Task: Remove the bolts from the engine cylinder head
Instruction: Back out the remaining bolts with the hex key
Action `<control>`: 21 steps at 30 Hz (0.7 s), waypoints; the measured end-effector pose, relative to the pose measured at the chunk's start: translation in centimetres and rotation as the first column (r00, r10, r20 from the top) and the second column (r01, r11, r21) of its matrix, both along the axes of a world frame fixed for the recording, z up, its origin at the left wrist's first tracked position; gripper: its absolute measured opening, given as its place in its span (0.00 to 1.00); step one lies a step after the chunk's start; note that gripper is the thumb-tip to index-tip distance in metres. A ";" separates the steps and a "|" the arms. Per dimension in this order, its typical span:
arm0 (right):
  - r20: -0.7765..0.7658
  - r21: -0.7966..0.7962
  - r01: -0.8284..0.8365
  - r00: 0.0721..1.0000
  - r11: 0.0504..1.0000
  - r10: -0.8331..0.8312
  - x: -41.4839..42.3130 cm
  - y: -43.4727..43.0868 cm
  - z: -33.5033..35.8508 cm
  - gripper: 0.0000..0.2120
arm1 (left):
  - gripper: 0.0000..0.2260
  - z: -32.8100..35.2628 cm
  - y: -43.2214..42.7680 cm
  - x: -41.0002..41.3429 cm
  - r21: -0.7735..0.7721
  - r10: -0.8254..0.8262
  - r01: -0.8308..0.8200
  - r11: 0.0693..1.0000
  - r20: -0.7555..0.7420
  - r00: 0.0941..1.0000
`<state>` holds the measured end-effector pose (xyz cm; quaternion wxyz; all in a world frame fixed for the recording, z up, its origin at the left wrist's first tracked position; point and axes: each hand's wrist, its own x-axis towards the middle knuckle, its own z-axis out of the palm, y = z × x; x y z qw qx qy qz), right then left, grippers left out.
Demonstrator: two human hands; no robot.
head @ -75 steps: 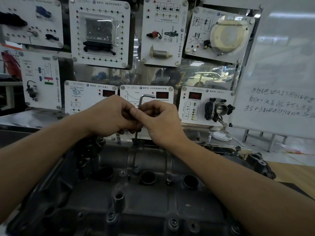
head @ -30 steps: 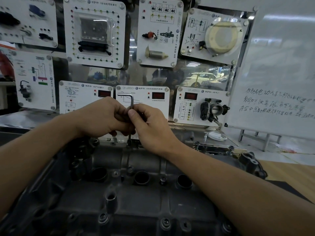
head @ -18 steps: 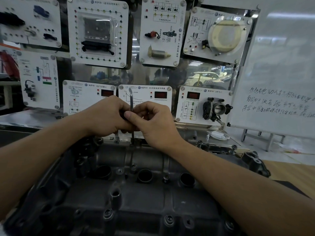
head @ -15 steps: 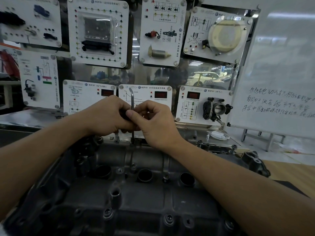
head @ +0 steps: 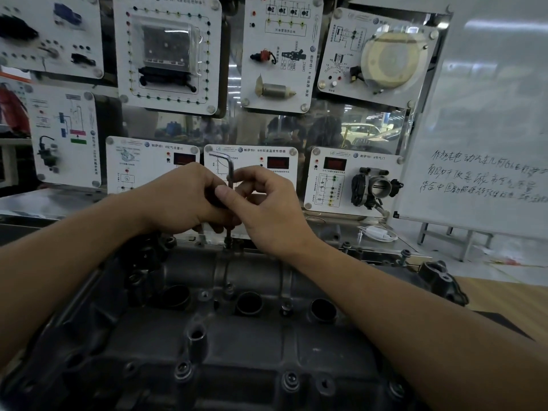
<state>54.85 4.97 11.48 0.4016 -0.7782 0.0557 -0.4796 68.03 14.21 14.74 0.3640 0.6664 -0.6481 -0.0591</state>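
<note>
The hex key (head: pixel 230 175) stands upright with its tip in a bolt (head: pixel 228 243) at the far edge of the engine cylinder head (head: pixel 237 345). Its short arm now points left. 2.5 s ago it pointed right, and in between it swung through end-on, so the key is being twirled round rather than levered. I judge that this bolt is already broken loose and is being spun out by finger.

The left hand (head: pixel 181 200) is curled round the shaft. The right hand (head: pixel 269 209) pinches the shaft between thumb and fingertips, its other fingers loosely bent. A near-edge bolt (head: pixel 290 379) sits untouched, so more work remains.

Behind, the panels (head: pixel 278 163) carry a VW roundel and Chinese titles: 空气流量计, 冷却液温度传感器, 节气门. The whiteboard (head: pixel 480 143) holds 3 handwritten Chinese lines, too loose to read surely.
</note>
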 end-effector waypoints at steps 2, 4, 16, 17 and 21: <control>0.013 0.016 -0.001 1.000 1.000 0.001 0.1 0.0 0.0 0.08 | 0.07 0.0 -0.1 -0.2 -0.004 -0.004 0.004 1.000 -0.002 1.000; 0.020 0.023 -0.002 1.000 1.000 0.001 0.1 -0.1 0.0 0.08 | 0.07 -0.1 -0.1 -0.3 -0.004 -0.021 0.021 1.000 -0.001 1.000; 0.004 -0.091 0.020 1.000 0.996 -0.020 -0.1 -0.6 -0.2 0.10 | 0.04 0.0 0.2 0.6 0.035 -0.080 0.081 0.996 -0.028 0.996; 0.010 -0.086 0.023 1.000 0.996 -0.022 0.0 -0.5 -0.3 0.10 | 0.04 0.0 0.2 0.6 0.033 -0.072 0.073 0.997 -0.025 0.997; 0.044 0.002 0.007 0.999 1.000 -0.008 0.0 -0.6 -0.3 0.05 | 0.04 -0.2 0.2 0.4 -0.014 -0.045 0.045 0.999 -0.023 0.999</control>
